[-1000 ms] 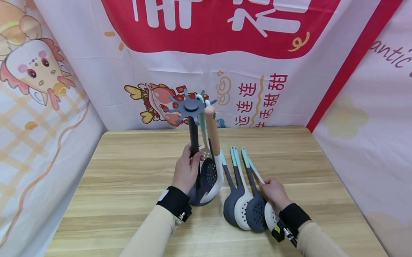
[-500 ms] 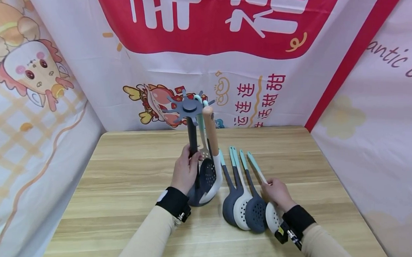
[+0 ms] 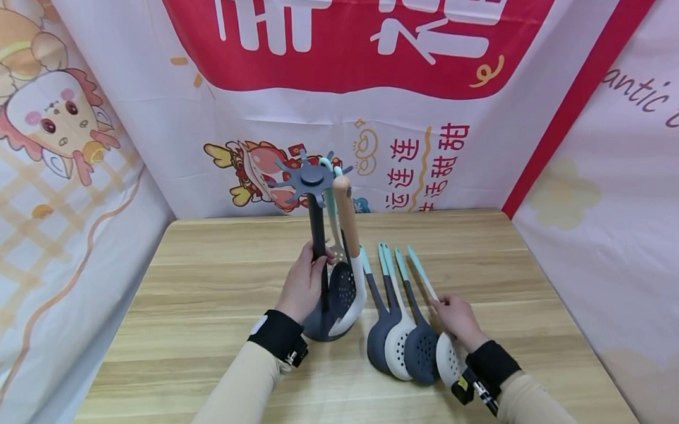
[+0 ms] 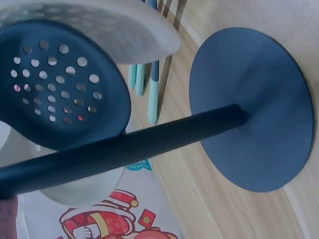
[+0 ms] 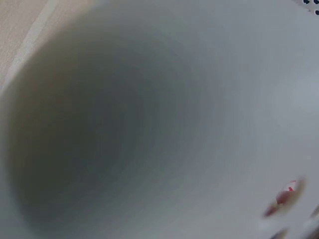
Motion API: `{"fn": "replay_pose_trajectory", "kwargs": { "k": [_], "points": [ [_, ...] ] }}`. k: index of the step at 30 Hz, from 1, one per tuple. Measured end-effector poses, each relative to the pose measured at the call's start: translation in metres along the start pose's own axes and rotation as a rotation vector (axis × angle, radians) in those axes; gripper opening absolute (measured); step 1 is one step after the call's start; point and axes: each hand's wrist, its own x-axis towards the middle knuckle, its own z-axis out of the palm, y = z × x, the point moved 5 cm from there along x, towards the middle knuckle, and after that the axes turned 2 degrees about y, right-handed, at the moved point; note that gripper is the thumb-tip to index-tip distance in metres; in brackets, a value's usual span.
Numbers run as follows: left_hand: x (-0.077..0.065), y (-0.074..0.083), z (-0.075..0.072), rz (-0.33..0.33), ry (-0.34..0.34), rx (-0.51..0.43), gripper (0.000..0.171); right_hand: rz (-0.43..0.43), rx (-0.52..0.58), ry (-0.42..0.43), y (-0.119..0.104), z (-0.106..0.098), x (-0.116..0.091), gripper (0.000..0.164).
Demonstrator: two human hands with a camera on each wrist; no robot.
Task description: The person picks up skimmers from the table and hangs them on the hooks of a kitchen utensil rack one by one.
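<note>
Nearest, the white slotted spoon (image 3: 447, 358) is found at the right end of a row of loose utensils (image 3: 399, 345) on the wooden table (image 3: 206, 275), its handle (image 3: 424, 274) pinched by the right hand (image 3: 458, 319). The right wrist view is filled by its blurred bowl (image 5: 164, 119), so whether it is raised or rested on the table cannot be told. A straight lift is advised, so that the dark slotted spoon (image 3: 421, 354) just beside it is not dragged. Some swing of the bowl should be expected and checked by a firm pinch.

Farther off, the dark stand (image 3: 316, 224) is clamped around its pole by the left hand (image 3: 300, 284). Its round base (image 4: 274, 129) is best held flat, since a wooden-handled white utensil (image 3: 359, 280) and a dark skimmer (image 3: 343, 288) are gathered to the pole's right. Knocks to the hook ring (image 3: 313, 177), backed by printed cloth (image 3: 367, 65), should be avoided.
</note>
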Motion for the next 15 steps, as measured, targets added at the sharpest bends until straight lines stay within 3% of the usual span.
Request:
{"fn": "replay_pose_trajectory", "kwargs": {
  "k": [8, 15],
  "points": [
    [0.000, -0.002, -0.004, -0.017, -0.001, -0.058, 0.020, -0.003, 0.141, 0.009, -0.007, -0.002, -0.004, 0.037],
    [-0.001, -0.002, -0.008, 0.005, 0.036, -0.086, 0.021, -0.026, 0.176, 0.042, -0.017, -0.005, -0.005, 0.038]
  ]
}}
